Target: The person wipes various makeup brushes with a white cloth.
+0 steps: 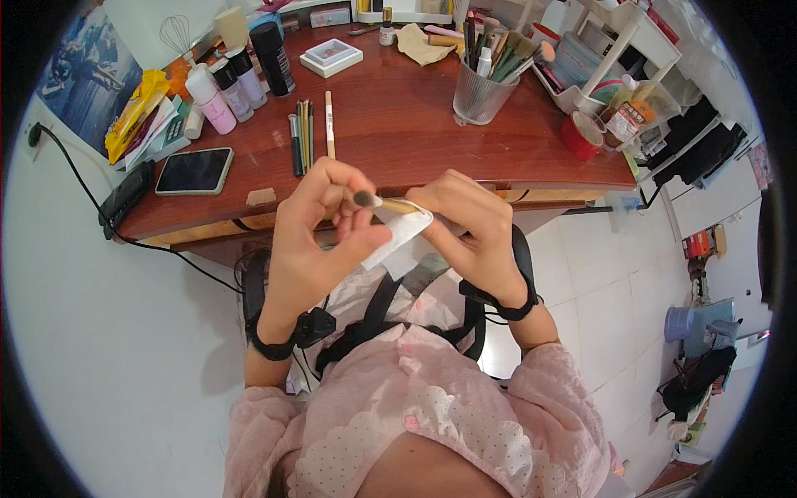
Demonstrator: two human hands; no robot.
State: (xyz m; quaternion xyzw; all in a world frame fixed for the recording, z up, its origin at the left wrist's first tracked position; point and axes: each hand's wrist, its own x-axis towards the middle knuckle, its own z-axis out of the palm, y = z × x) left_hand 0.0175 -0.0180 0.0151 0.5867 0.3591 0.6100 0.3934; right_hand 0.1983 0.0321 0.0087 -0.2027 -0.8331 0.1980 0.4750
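My right hand (476, 233) pinches a makeup brush (395, 205) together with a folded white tissue (405, 235), in front of the desk's near edge. The brush points left, with dark bristles at its tip and a light handle that runs into the tissue. My left hand (320, 233) is curled around the bristle end, its thumb at the tissue's left edge; whether its fingertips press on the brush cannot be told. Beyond the hands, several slim brushes (302, 137) and a white-and-tan brush or pencil (329, 124) lie on the wooden desk (386, 131).
A phone (194, 171), spray bottles (212, 99) and a black can (272, 59) are at the left. A ribbed cup (482, 93) of brushes stands at the back right, near a red tin (583, 135). A black cable (75, 163) hangs over the left edge.
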